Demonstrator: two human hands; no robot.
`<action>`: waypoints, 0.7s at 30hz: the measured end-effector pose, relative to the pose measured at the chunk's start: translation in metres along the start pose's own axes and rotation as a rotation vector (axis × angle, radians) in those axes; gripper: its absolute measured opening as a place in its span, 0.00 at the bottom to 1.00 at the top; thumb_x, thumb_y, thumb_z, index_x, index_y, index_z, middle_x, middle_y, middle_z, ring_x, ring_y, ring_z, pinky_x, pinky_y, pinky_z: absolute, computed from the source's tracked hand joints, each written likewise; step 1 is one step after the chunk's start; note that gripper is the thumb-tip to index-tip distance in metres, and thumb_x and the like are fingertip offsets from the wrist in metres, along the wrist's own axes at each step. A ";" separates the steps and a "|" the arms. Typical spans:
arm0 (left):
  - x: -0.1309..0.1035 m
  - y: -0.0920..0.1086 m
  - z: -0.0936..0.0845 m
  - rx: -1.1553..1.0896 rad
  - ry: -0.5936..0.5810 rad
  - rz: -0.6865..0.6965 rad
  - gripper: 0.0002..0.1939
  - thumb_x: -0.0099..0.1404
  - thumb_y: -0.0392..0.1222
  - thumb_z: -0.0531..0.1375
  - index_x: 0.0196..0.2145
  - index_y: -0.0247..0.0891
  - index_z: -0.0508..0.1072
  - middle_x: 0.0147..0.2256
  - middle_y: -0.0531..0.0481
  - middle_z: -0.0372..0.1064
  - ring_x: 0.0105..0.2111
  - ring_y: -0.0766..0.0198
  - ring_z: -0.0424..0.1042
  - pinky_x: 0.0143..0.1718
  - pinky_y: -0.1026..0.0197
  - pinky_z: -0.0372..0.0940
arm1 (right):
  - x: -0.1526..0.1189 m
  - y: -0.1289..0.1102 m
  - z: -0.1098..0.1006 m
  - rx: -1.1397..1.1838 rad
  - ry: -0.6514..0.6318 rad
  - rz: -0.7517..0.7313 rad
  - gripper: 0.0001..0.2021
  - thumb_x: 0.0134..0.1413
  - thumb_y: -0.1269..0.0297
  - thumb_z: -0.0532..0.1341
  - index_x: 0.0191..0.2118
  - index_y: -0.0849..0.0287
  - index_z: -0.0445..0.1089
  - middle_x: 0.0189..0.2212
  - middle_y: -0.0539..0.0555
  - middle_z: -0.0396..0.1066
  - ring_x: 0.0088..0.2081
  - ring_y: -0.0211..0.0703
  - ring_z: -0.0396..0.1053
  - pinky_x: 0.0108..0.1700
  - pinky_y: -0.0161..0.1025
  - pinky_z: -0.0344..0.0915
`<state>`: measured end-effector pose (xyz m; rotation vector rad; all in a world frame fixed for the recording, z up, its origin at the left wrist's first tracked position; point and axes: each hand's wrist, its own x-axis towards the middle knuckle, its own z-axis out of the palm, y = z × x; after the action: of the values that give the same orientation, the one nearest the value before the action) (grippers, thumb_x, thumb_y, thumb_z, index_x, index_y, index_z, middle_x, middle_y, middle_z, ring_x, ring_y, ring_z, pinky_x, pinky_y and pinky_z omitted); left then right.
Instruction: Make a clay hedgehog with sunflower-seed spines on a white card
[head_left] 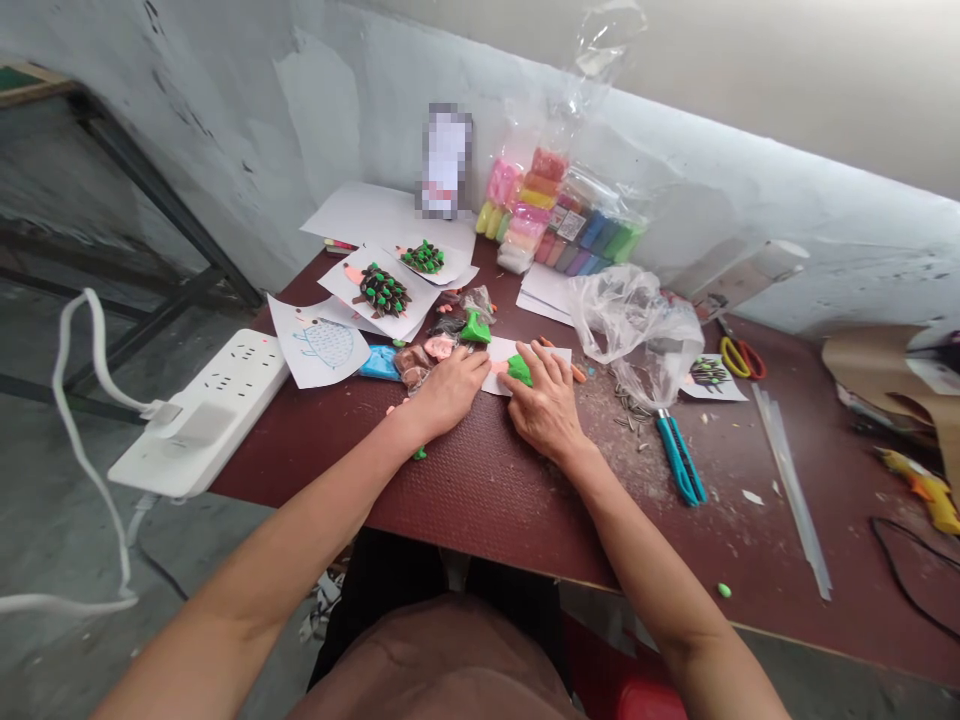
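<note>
Green clay (519,372) lies on a white card (501,349) on the surface (457,500), beside a pink piece (498,367). Right hand (547,405): fingers spread over the clay, unclenched, apparently pressing. Left hand (450,388): at the card's left edge; whether its fingers grasp anything cannot be told. Advised: light, even pressure from the middle outward, card held steady. A hedgehog picture (383,290) lies beyond, left.

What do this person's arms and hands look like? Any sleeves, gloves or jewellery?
Both arms are bare, with no sleeve in view. The left hand and right hand wear no gloves, and no watch or bracelet shows. Below are a plain brownish top and dark legwear.
</note>
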<state>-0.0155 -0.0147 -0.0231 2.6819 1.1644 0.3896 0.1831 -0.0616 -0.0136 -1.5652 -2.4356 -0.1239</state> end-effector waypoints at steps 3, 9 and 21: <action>0.000 0.001 -0.001 -0.002 -0.006 -0.004 0.19 0.74 0.29 0.46 0.50 0.31 0.75 0.56 0.37 0.72 0.50 0.52 0.67 0.55 0.50 0.66 | 0.002 -0.002 0.001 -0.006 0.003 0.005 0.22 0.60 0.69 0.59 0.59 0.52 0.75 0.72 0.59 0.57 0.72 0.60 0.49 0.69 0.60 0.47; 0.000 -0.003 0.001 -0.049 0.033 -0.017 0.20 0.74 0.29 0.47 0.53 0.31 0.76 0.57 0.37 0.73 0.52 0.53 0.70 0.57 0.49 0.66 | 0.002 -0.004 0.002 -0.011 -0.012 -0.011 0.20 0.62 0.68 0.58 0.58 0.53 0.75 0.71 0.60 0.58 0.72 0.61 0.50 0.69 0.62 0.47; 0.001 -0.011 0.003 -0.085 0.055 0.011 0.20 0.73 0.29 0.49 0.55 0.30 0.76 0.59 0.38 0.72 0.55 0.51 0.70 0.60 0.48 0.65 | 0.011 0.006 0.001 0.194 0.144 0.051 0.13 0.65 0.67 0.57 0.47 0.54 0.80 0.64 0.60 0.68 0.66 0.57 0.61 0.64 0.59 0.59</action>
<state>-0.0220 -0.0069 -0.0288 2.6208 1.1221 0.5057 0.1837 -0.0491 -0.0116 -1.4777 -2.2232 0.0088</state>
